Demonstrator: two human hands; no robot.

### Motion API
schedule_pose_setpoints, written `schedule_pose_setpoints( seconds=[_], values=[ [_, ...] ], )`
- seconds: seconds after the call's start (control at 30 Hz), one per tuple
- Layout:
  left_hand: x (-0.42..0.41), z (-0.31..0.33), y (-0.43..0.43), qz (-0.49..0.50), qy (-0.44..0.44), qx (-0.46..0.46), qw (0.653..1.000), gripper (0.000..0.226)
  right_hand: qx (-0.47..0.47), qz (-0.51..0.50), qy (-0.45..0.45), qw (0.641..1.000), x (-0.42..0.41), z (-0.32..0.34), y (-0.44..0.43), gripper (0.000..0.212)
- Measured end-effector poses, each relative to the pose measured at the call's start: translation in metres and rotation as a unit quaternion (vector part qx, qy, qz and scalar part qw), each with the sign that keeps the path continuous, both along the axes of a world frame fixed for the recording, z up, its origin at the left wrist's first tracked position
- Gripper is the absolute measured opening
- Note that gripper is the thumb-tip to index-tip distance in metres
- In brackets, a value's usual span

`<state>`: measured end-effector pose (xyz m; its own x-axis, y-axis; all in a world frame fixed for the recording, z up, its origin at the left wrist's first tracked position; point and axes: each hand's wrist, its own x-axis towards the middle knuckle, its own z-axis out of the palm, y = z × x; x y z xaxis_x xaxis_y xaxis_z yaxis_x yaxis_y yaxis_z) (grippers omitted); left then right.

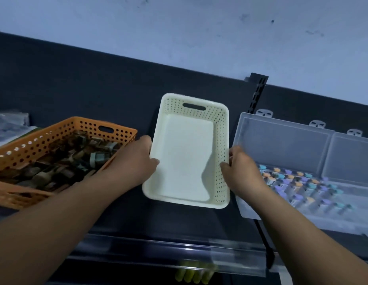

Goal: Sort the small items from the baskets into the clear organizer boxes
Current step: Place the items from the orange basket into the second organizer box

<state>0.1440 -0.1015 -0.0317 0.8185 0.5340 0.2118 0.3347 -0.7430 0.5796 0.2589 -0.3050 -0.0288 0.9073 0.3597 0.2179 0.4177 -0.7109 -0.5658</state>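
The white basket (221, 128) is empty and sits on the dark shelf between the orange basket (80, 122) and the clear box (282, 145). The left hand (140, 161) grips its left rim and the right hand (240, 167) grips its right rim, thumbs inside. Its sorting looks done, since small coloured pieces (298, 182) fill the open box. The next move is probably to set this basket aside, then start on the dark clips (76, 159) in the orange one.
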Motion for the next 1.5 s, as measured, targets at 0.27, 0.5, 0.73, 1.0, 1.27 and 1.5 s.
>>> schedule_pose_setpoints(
  seconds=[0.27, 0.5, 0.73, 1.0, 1.27, 1.5],
  values=[
    [0.010, -0.010, -0.007, 0.007, 0.138, -0.028, 0.990, 0.016, -0.225, 0.008, 0.051, 0.973, 0.009, 0.000, 0.004, 0.019],
    [-0.002, -0.006, -0.006, 0.023, 0.105, 0.011, 0.994, 0.029, -0.314, 0.042, -0.064, 0.946, 0.000, 0.002, 0.011, 0.025],
    [-0.042, 0.015, 0.037, 0.031, 0.013, 0.064, 0.997, 0.030, -0.210, 0.259, -0.129, 0.934, -0.041, 0.008, 0.074, 0.052],
    [-0.089, 0.021, 0.139, 0.053, 0.066, 0.125, 0.988, 0.026, -0.191, 0.355, -0.140, 0.904, -0.071, 0.012, 0.177, 0.042],
    [-0.100, 0.013, 0.226, -0.008, 0.152, 0.157, 0.976, 0.037, -0.273, 0.399, -0.079, 0.872, -0.101, 0.012, 0.270, 0.063],
    [-0.091, -0.002, 0.273, -0.070, 0.156, 0.098, 0.980, 0.045, -0.392, 0.436, 0.008, 0.810, -0.112, -0.002, 0.314, 0.055]
  ],
)
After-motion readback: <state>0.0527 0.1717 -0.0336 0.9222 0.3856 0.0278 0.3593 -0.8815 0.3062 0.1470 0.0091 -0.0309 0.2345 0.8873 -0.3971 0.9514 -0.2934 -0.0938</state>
